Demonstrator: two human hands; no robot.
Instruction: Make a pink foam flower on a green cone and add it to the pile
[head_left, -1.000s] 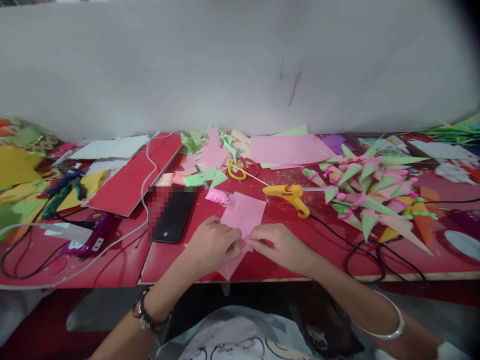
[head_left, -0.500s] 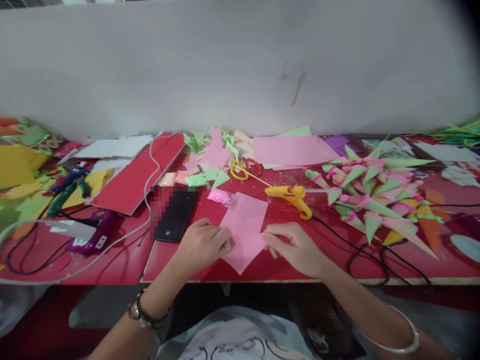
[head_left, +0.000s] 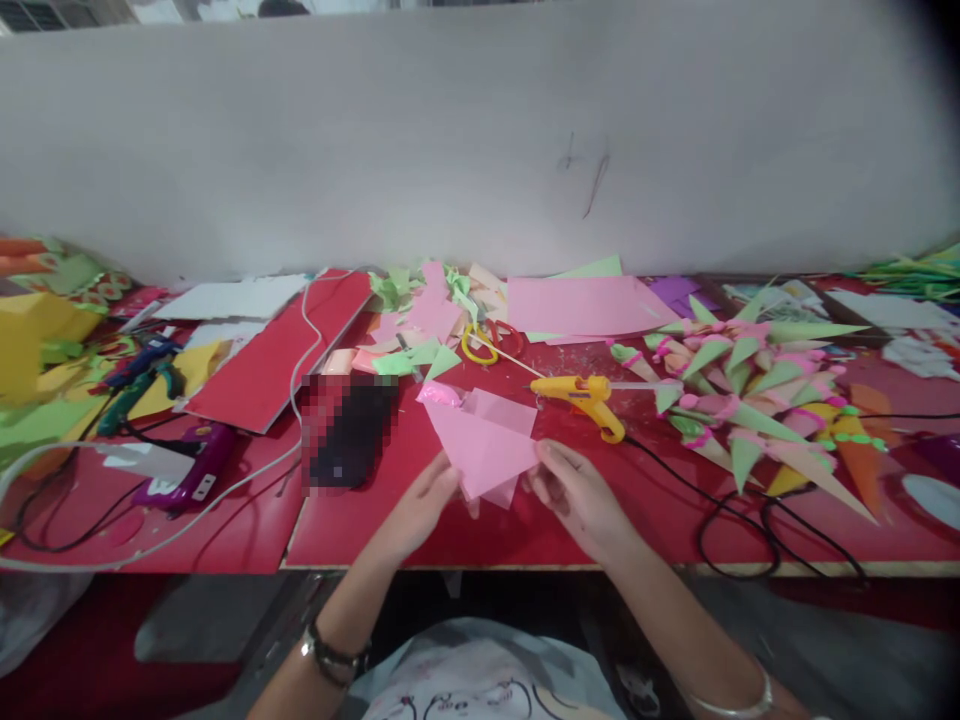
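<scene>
Between my hands a piece of pink paper (head_left: 484, 445) is held up, with a point toward the upper left. Behind and below it show parts of more pink paper (head_left: 504, 408); I cannot tell whether they are one sheet. My left hand (head_left: 426, 508) grips the lower left edge, its fingertips partly behind the paper. At the right corner my right hand (head_left: 576, 495) pinches the paper between thumb and fingers. A small shiny pink packet (head_left: 442, 395) lies just behind the paper's upper left point.
A yellow glue gun (head_left: 581, 392) rests right of the paper, its black cord running right. Beyond lie scissors (head_left: 480, 345) and pink sheets (head_left: 581, 305). At right is a pile of paper cones (head_left: 739, 375). A phone (head_left: 349, 440), partly pixelated, and a purple power strip (head_left: 196, 465) are left.
The pink paper lay flat under both hands; now a piece is raised and turned, its point toward the upper left. My left hand has turned and slid lower; my right hand grips the corner.
</scene>
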